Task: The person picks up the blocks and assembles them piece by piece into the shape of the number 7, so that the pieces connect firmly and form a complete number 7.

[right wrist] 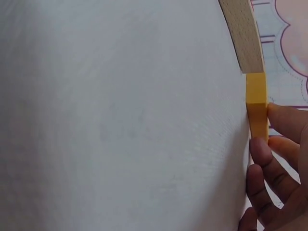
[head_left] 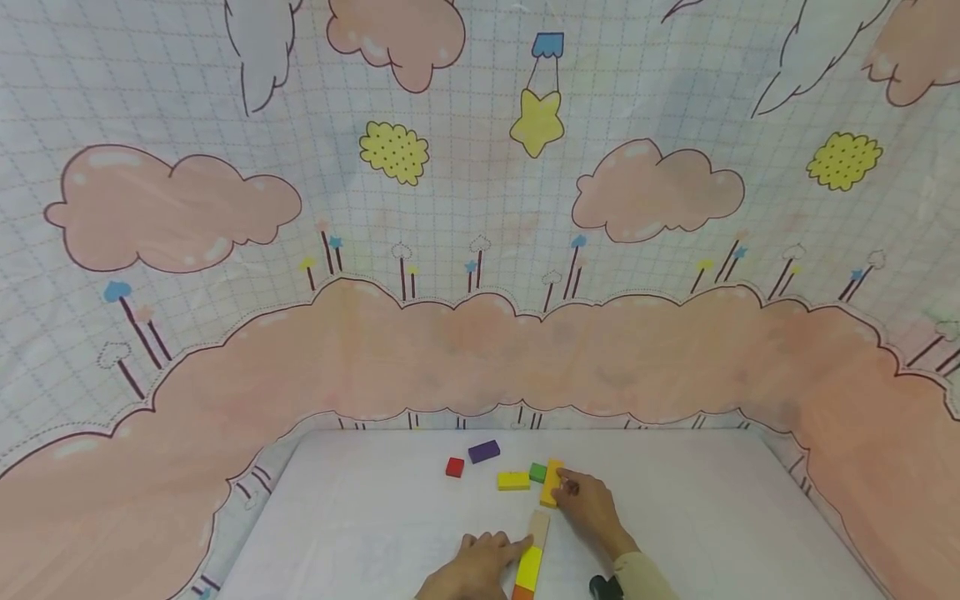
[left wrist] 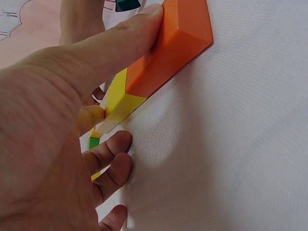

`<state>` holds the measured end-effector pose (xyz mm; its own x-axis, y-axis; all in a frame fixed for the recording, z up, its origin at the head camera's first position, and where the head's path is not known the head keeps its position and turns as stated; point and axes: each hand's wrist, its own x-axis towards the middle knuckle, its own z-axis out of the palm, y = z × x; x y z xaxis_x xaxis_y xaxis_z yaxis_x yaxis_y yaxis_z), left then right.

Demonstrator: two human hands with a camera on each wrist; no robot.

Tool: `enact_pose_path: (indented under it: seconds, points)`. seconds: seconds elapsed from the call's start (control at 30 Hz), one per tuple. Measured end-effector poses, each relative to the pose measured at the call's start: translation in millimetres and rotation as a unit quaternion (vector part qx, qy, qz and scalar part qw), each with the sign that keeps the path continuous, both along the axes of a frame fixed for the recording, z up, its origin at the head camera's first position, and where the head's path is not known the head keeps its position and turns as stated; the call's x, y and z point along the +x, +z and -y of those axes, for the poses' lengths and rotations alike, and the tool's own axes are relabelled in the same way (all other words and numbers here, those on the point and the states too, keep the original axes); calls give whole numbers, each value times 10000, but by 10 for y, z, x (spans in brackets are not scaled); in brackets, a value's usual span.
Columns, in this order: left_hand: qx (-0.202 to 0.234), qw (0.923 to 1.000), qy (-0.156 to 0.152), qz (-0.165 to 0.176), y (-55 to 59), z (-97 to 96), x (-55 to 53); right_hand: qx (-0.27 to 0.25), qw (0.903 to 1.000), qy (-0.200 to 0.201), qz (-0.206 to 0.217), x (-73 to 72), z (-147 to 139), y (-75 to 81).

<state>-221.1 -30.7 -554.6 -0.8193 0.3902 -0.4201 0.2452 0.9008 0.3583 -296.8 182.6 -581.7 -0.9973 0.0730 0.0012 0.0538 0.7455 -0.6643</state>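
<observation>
A row of blocks lies end to end on the white table: an orange block [left wrist: 178,53], a yellow block [head_left: 528,568] and a plain wooden block [head_left: 538,528]. My left hand [head_left: 472,568] rests along this row, its straight thumb pressing the orange block and its index fingertip touching the yellow one's side. Its other fingers are spread close over the table. Just beyond the wooden block's far end, my right hand [head_left: 594,506] pinches an amber block [right wrist: 257,106] between thumb and fingers. A small green block [head_left: 537,472] sits at the amber block's left side.
Left of the green block lies another yellow block [head_left: 513,481]. Farther left are a small red block [head_left: 454,467] and a purple block [head_left: 483,452]. A dark object [head_left: 604,587] shows beside the right sleeve [head_left: 641,575]. A cloud-patterned cloth [head_left: 480,358] hangs behind the table.
</observation>
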Motion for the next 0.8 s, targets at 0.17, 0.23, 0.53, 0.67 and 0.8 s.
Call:
enact_pose_path:
  seconds: [0.17, 0.23, 0.53, 0.67, 0.8]
  points:
    - [50, 9999, 114, 66, 22, 0, 9, 54, 10000, -35, -26, -2, 0, -9]
    - [52, 9998, 167, 86, 38, -4, 20, 66, 10000, -21, -37, 2, -1, -10]
    - [107, 9996, 219, 144, 28, -3, 22, 176, 9998, -10, -39, 15, 19, -20]
    - [165, 9995, 151, 206, 17, 2, 1, 166, 9999, -14, -38, 24, 28, -3]
    - [150, 9995, 168, 233, 15, 0, 6, 169, 9998, -69, 51, 29, 36, -12]
